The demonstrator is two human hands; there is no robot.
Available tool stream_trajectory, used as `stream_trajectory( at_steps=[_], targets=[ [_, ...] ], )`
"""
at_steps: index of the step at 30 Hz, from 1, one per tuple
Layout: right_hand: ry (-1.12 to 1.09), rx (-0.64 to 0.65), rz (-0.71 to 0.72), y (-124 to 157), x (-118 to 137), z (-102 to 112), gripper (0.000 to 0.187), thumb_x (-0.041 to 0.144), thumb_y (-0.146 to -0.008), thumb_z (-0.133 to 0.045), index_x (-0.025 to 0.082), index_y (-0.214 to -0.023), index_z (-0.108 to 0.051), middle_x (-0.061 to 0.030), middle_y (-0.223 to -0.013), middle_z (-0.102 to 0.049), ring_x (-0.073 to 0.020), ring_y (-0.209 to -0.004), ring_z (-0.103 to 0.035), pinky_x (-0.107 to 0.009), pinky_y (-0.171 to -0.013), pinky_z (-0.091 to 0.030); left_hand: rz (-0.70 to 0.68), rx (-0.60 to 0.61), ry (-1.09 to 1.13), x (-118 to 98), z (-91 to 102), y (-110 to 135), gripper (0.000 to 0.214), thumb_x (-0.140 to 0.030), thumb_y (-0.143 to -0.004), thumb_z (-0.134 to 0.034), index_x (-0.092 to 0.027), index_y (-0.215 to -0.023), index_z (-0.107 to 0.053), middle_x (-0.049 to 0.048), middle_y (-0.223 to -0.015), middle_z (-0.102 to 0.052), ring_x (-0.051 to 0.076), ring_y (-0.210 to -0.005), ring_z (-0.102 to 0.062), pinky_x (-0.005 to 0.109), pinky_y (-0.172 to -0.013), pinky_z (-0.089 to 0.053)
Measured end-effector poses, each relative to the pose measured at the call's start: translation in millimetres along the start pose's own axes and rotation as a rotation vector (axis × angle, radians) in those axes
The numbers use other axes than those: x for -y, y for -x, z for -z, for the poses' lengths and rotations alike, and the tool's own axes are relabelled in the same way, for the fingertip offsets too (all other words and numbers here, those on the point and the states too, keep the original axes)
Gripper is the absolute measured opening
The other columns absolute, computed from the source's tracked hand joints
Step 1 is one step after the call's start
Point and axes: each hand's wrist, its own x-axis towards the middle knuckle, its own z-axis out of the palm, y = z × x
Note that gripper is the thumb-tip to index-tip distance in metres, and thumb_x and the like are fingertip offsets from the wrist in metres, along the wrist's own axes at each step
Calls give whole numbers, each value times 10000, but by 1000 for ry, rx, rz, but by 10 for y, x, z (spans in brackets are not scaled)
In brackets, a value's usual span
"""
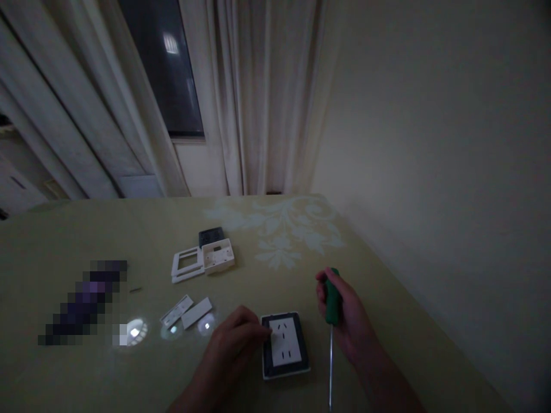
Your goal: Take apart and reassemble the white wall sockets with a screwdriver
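Observation:
A wall socket (286, 342) with a white face and a dark surround lies face up on the table near the front. At its left edge my left hand (235, 347) has thumb and forefinger pinched together over the dark surround. Anything between those fingertips is too small to make out. To the right of the socket, my right hand (350, 312) is wrapped round the green handle of a screwdriver (332, 301). Its metal shaft points down toward the near edge of the view, apart from the socket.
Farther back on the table (241, 218) stand a white mounting box (218, 257), a white frame (187, 264) and a dark plate (210, 236). Two white strips (197, 312) lie left of my left hand, with a thin small piece (135, 289) beyond. A blurred dark object (86, 304) lies far left.

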Motion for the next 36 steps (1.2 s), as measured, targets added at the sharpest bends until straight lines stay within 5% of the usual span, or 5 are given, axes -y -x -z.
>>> stream_trajectory(
  at_steps=[5,18,26,31,36],
  targets=[
    [-18,-6,-6,5,8,-4,499,603,-618,-965,191,-781,-735,27,-617,-609,-101,-547,-485,-204,-456,-337,-5,3,79,13,53,-9,212,-405,-1050,-700,-279,-935,-826,42,-890,-811,193,-814,-791,239,-721,-613],
    [-5,-10,-23,33,11,-36,526,622,-593,-967,197,-779,-719,35,-607,-603,-101,-528,-485,-212,-457,-333,-56,79,-77,107,-34,130,230,-240,-1033,-645,-347,-1086,-842,51,-1032,-796,216,-905,-776,298,-778,-632],
    [77,-45,82,100,-8,-70,596,737,-635,-910,209,-844,-729,27,-647,-637,-110,-516,-500,-226,-430,-326,-139,167,-245,68,-4,137,375,-95,-986,-637,-359,-1206,-789,27,-1115,-798,213,-969,-765,298,-866,-627],
    [78,-68,142,118,38,-86,669,775,-592,-924,201,-873,-726,21,-652,-644,-105,-511,-496,-204,-410,-331,-139,146,-209,60,-15,100,323,-147,-1008,-638,-369,-1169,-809,23,-1061,-803,217,-920,-770,286,-818,-629],
    [79,-45,314,152,34,-60,590,738,-730,-883,214,-939,-709,9,-702,-659,-118,-526,-538,-216,-421,-381,-125,99,-180,77,18,84,235,-227,-1071,-590,-318,-1113,-803,46,-1034,-792,203,-904,-766,257,-778,-606]
  ],
)
